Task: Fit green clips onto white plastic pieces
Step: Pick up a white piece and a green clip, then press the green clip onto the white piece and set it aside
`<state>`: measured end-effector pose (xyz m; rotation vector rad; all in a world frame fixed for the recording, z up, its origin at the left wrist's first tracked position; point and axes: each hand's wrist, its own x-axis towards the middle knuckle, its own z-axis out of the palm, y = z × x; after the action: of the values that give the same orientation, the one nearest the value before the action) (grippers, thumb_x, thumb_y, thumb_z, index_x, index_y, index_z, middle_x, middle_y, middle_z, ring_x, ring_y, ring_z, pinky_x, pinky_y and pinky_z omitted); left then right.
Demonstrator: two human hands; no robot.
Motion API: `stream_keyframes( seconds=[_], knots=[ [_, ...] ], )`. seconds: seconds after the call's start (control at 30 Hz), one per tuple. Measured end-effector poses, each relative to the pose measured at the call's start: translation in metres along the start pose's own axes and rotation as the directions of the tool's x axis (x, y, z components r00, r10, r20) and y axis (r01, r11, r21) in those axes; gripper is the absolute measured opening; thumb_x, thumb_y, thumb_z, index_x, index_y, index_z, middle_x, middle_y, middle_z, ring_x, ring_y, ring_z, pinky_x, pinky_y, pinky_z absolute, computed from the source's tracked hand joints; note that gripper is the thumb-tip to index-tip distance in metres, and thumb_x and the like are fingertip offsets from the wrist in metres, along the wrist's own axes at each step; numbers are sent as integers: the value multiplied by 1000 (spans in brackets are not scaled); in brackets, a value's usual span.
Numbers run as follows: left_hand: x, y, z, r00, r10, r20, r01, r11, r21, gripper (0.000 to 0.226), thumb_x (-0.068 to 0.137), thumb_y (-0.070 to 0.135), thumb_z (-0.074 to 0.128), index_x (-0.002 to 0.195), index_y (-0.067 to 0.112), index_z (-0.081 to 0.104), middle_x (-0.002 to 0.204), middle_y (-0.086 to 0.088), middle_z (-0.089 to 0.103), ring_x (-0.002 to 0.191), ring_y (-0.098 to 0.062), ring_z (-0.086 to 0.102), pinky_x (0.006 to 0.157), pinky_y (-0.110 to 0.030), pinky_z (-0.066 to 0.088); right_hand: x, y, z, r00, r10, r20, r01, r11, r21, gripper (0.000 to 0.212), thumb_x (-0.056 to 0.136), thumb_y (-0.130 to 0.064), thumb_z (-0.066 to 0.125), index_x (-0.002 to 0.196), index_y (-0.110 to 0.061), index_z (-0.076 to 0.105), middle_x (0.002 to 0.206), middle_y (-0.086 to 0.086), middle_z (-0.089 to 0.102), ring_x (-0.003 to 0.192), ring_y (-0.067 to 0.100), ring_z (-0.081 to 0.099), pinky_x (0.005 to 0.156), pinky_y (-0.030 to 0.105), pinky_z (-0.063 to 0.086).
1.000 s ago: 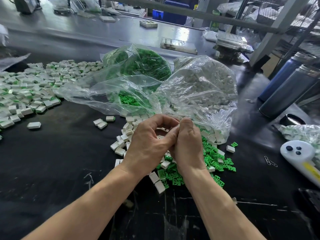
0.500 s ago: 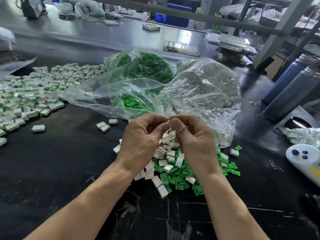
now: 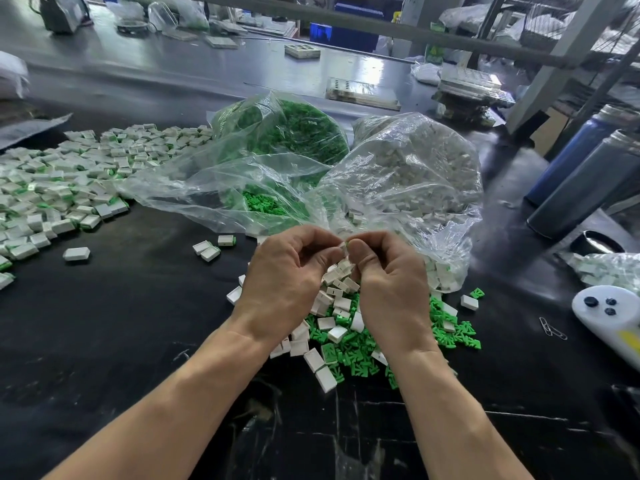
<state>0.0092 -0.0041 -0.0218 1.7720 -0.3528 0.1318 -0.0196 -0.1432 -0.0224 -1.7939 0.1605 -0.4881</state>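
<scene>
Both hands meet fingertip to fingertip over the loose pile (image 3: pixel 341 327): left hand (image 3: pixel 287 282) and right hand (image 3: pixel 388 289) pinch one white piece (image 3: pixel 343 247) between them; clip not visible.

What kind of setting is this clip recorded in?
Most likely a small factory assembly bench. Clear bags of green clips and white pieces lie open on a black worktable, a big spread of finished pieces lies to the left, and both hands work one piece.
</scene>
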Motion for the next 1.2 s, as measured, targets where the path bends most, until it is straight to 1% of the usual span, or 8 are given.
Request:
stream_keyframes(
  seconds=[0.2, 0.33, 0.43, 0.6, 0.73, 0.9, 1.07, 1.2],
  knots=[
    [7, -12, -20, 997, -59, -57, 67, 986, 155, 13, 94, 19, 74, 103, 29, 73, 91, 14, 74, 82, 5, 69, 70, -11, 55, 8, 4, -17, 998, 57, -19, -57, 998, 14, 9, 101, -22, 67, 94, -24, 74, 75, -16, 71, 67, -3, 61, 64, 16, 50],
    [17, -19, -45, 986, -60, -154, 114, 921, 373, 11, 96, 23, 71, 106, 27, 70, 92, 17, 68, 76, 6, 66, 65, -10, 55, 9, 8, -19, 997, 80, -20, -82, 992, -98, 9, 99, -31, 70, 92, -27, 73, 81, -12, 73, 74, 1, 68, 68, 19, 55],
    [24, -23, -62, 963, -59, -264, 172, 886, 430, 8, 97, 26, 71, 105, 26, 73, 91, 13, 71, 81, -3, 68, 73, -30, 61, 10, 11, -20, 996, 84, -12, -85, 979, -183, 11, 99, -32, 70, 90, -28, 73, 82, -10, 73, 76, 2, 68, 66, 16, 52],
    [34, -32, -76, 933, -139, -331, 308, 784, 539, 5, 93, 26, 76, 98, 25, 78, 96, 5, 76, 94, -21, 71, 95, -45, 56, 12, 13, -26, 996, 81, -24, -84, 952, -296, 16, 100, -37, 68, 86, -28, 71, 78, -12, 71, 75, 1, 66, 66, 20, 50],
    [36, -36, -83, 912, -125, -391, 373, 650, 662, 6, 91, 31, 78, 96, 27, 76, 101, 1, 77, 101, -27, 68, 102, -45, 47, 14, 14, -29, 995, 93, -25, -96, 937, -335, 21, 99, -41, 67, 83, -29, 71, 75, -13, 69, 71, 2, 64, 64, 24, 47],
    [36, -37, -86, 911, -113, -397, 380, 607, 698, 7, 92, 31, 76, 96, 26, 74, 103, -3, 75, 106, -32, 66, 100, -47, 47, 15, 14, -30, 994, 113, -1, -106, 923, -370, 21, 100, -42, 66, 85, -27, 71, 78, -12, 69, 76, 5, 64, 67, 27, 50],
    [36, -41, -85, 935, -104, -340, 323, 650, 688, 17, 90, 37, 77, 103, 27, 77, 107, -4, 74, 107, -31, 65, 99, -52, 51, 17, 14, -35, 991, 133, -5, -125, 914, -387, 22, 100, -44, 65, 86, -28, 72, 78, -13, 70, 75, 1, 63, 63, 20, 43],
    [34, -43, -79, 941, -129, -313, 322, 624, 712, 18, 91, 36, 76, 109, 31, 76, 119, -5, 68, 120, -32, 56, 106, -52, 38, 16, 13, -36, 991, 137, 3, -125, 910, -395, 23, 100, -45, 65, 85, -28, 72, 78, -14, 68, 74, 0, 62, 62, 19, 41]
  ],
)
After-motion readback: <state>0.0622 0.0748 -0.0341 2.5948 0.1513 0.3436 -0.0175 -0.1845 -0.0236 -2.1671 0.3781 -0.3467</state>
